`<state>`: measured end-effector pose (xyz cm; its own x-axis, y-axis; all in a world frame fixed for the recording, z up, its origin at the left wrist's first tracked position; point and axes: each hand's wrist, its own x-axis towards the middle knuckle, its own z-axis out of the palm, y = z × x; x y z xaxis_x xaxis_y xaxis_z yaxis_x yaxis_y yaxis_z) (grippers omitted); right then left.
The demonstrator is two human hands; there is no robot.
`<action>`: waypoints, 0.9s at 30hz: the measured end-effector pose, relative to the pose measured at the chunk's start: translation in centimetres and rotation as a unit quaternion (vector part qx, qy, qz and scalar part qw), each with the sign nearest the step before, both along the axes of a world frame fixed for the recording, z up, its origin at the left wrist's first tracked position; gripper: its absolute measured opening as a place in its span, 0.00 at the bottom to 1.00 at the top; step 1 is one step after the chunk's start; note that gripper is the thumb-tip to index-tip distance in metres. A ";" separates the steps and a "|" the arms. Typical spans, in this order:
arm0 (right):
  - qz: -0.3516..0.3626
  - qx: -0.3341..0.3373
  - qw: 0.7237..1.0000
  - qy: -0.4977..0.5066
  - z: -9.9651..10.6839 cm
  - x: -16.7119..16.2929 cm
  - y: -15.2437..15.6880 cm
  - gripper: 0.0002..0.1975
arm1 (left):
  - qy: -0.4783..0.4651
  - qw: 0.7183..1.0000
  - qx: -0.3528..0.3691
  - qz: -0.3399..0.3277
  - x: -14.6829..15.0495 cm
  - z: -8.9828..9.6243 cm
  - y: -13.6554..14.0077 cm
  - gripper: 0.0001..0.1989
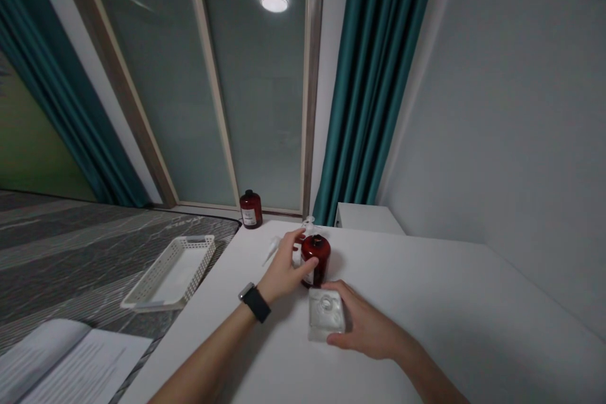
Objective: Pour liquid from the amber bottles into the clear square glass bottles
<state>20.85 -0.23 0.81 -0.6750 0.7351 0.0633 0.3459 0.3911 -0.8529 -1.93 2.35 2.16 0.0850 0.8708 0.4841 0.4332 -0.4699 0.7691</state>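
Note:
My left hand (pixel 286 265) is around the left side of a dark red bottle (pixel 318 249), with the thumb over its pale label and the other fingers behind. This bottle stands upright with no pump on top. Closer to me, my right hand (pixel 362 322) grips a clear square bottle (pixel 326 312) from its right side; its round mouth faces up. A translucent pump head (pixel 272 249) lies on the white table left of my left hand. Another white pump top (pixel 308 222) shows just behind the red bottle, partly hidden.
A second dark red bottle (pixel 250 209) stands at the table's far left corner. On the striped grey bed to the left are a white perforated basket (pixel 137 298) and an open book (pixel 95 360). Past the white table (pixel 426 303) is a white cabinet (pixel 367 218).

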 end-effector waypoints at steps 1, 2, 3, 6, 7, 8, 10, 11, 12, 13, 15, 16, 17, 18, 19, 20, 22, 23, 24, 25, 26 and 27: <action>0.000 -0.001 1.000 -0.004 0.1 0.0 0.0 0.38 | 0.004 1.000 0.002 -0.001 0.5 0.4 0.3 0.28; -0.001 -0.003 1.000 -0.010 0.2 0.0 -0.1 0.38 | 0.011 1.000 0.003 0.001 0.9 0.6 0.6 0.28; -0.003 -0.006 1.000 -0.015 0.3 0.0 -0.1 0.38 | 0.017 1.000 0.006 0.005 1.3 0.8 0.9 0.28; -0.006 -0.011 1.000 -0.023 0.5 0.0 -0.2 0.38 | 0.026 0.999 0.011 0.020 2.2 0.9 1.6 0.30; -0.007 -0.009 1.000 -0.022 0.5 0.0 -0.2 0.38 | 0.024 0.999 0.007 0.023 2.5 0.8 1.8 0.30; -0.007 -0.007 1.000 -0.021 0.5 0.0 -0.2 0.38 | 0.019 0.999 0.000 0.025 2.6 0.7 1.8 0.29; -0.006 -0.006 1.000 -0.023 0.5 0.0 -0.2 0.38 | 0.008 0.999 -0.018 0.027 2.8 0.6 1.8 0.26; -0.004 -0.006 1.000 -0.026 0.5 0.0 -0.1 0.38 | 0.004 0.999 -0.026 0.027 2.8 0.6 1.7 0.25; -0.001 -0.007 1.000 -0.030 0.5 0.1 -0.1 0.38 | 0.001 0.999 -0.033 0.024 2.7 0.6 1.5 0.24; 0.003 -0.007 0.999 -0.033 0.6 0.2 0.0 0.38 | 0.001 0.999 -0.040 0.018 2.5 0.7 1.4 0.24; 0.009 -0.009 0.999 -0.037 0.9 0.4 0.1 0.37 | 0.005 0.998 -0.056 -0.005 1.8 0.9 1.1 0.25; 0.013 -0.010 0.999 -0.037 1.0 0.5 0.1 0.37 | 0.009 0.998 -0.064 -0.019 1.4 1.0 0.9 0.25; 0.015 -0.012 0.999 -0.038 1.1 0.7 0.2 0.36 | 0.011 0.997 -0.071 -0.032 0.9 1.1 0.7 0.26; 0.016 -0.013 0.999 -0.038 1.2 0.8 0.2 0.35 | 0.012 0.996 -0.075 -0.041 0.4 1.0 0.5 0.27; 0.015 -0.011 0.999 -0.040 1.3 1.0 0.2 0.35 | 0.010 0.996 -0.076 -0.046 0.0 0.9 0.3 0.28; 0.012 -0.006 0.999 -0.042 1.4 1.1 0.3 0.34 | 0.005 0.996 -0.075 -0.048 -0.4 0.8 0.1 0.29; -0.001 0.010 0.999 -0.048 1.3 1.4 0.3 0.33 | -0.014 0.997 -0.067 -0.044 -1.0 0.3 -0.5 0.31; -0.010 0.018 0.998 -0.051 1.3 1.5 0.3 0.33 | -0.026 0.997 -0.063 -0.040 -1.2 0.0 -0.7 0.31; -0.018 0.025 0.998 -0.053 1.2 1.6 0.3 0.32 | -0.039 0.997 -0.059 -0.036 -1.2 -0.3 -1.0 0.31; -0.024 0.030 0.998 -0.053 1.1 1.7 0.3 0.33 | -0.051 0.997 -0.056 -0.030 -1.2 -0.6 -1.2 0.31; -0.029 0.034 0.998 -0.050 0.9 1.8 0.4 0.33 | -0.062 0.996 -0.052 -0.025 -1.2 -0.9 -1.5 0.31; -0.031 0.039 0.998 -0.045 0.7 1.9 0.5 0.34 | -0.073 0.996 -0.049 -0.024 -1.1 -1.2 -1.7 0.31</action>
<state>22.73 0.27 1.50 -0.6342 0.7707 0.0626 0.4452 0.4301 -0.7854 -3.01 0.68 0.99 0.0620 0.9114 0.4069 0.2926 -0.4064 0.8656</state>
